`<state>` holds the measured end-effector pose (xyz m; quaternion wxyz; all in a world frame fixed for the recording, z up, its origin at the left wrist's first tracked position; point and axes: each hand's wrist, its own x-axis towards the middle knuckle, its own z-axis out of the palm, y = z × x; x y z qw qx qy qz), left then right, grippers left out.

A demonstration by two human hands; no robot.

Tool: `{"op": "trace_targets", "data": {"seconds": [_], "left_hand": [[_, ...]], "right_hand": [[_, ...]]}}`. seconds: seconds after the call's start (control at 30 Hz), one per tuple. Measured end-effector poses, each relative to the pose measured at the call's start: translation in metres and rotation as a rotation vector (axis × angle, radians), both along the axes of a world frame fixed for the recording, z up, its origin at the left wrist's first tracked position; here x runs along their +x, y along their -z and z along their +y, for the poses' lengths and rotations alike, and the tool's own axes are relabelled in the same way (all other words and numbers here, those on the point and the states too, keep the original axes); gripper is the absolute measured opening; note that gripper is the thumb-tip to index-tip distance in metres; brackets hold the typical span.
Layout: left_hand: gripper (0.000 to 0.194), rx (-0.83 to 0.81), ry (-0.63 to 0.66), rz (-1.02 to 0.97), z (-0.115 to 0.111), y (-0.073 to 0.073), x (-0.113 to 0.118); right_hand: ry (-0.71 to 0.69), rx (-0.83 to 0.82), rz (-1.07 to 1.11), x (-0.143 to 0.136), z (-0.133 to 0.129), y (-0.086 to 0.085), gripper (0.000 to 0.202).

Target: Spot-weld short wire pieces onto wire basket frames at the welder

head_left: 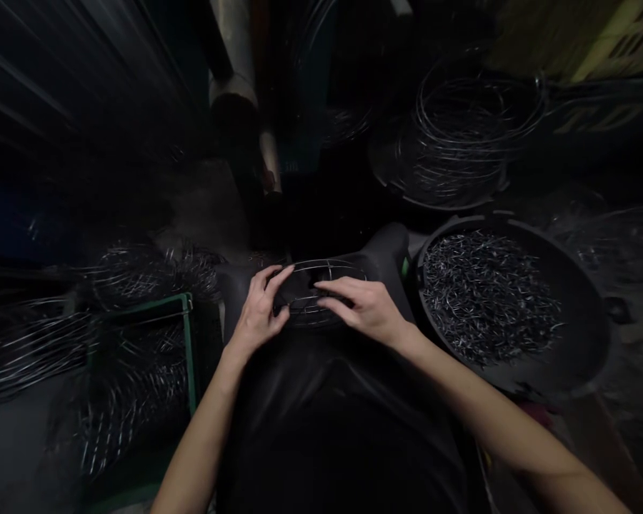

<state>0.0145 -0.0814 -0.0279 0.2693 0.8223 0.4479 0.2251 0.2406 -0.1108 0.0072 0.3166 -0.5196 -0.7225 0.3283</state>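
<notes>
A round wire frame (329,269) with thin hoops and short cross wires lies on a dark surface in front of my body. My left hand (262,307) is at its left side, fingers curved and thumb apart, with the fingertips at the hoop's edge. Over the right part of the frame is my right hand (361,303); its fingers and thumb point left and stand apart, with nothing visible between them. Whether the right fingertips touch the wire cannot be made out.
At right, a round black pan (584,335) holds many short metal pieces (487,300). Behind it, wire coils (461,143) fill another basin. At left are a green crate (191,357) with bent wires and wire bundles (37,343). A pipe (236,57) stands ahead.
</notes>
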Motion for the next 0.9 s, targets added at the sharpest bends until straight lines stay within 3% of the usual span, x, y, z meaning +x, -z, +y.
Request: {"op": "trace_targets", "data": {"seconds": [0.1,0.2,0.37,0.6,0.9], "left_hand": [[0.073,-0.045,0.045,0.005,-0.001,-0.004,0.002],[0.062,0.027,-0.054,-0.045,-0.002,-0.001,0.009],[0.048,0.103,-0.122,-0.102,0.000,0.003,0.013],[0.049,0.245,-0.160,-0.115,0.020,-0.022,0.003],[0.052,0.328,-0.224,-0.170,0.046,-0.026,-0.002]], "right_hand": [[-0.142,0.233,-0.379,-0.002,0.008,0.009,0.033],[-0.205,0.369,-0.562,-0.002,0.010,0.012,0.032],[-0.247,0.569,-0.582,-0.003,0.014,0.012,0.025],[-0.247,0.943,-0.530,-0.008,0.043,-0.006,0.023],[-0.218,1.126,-0.544,-0.016,0.075,-0.019,0.018]]}}
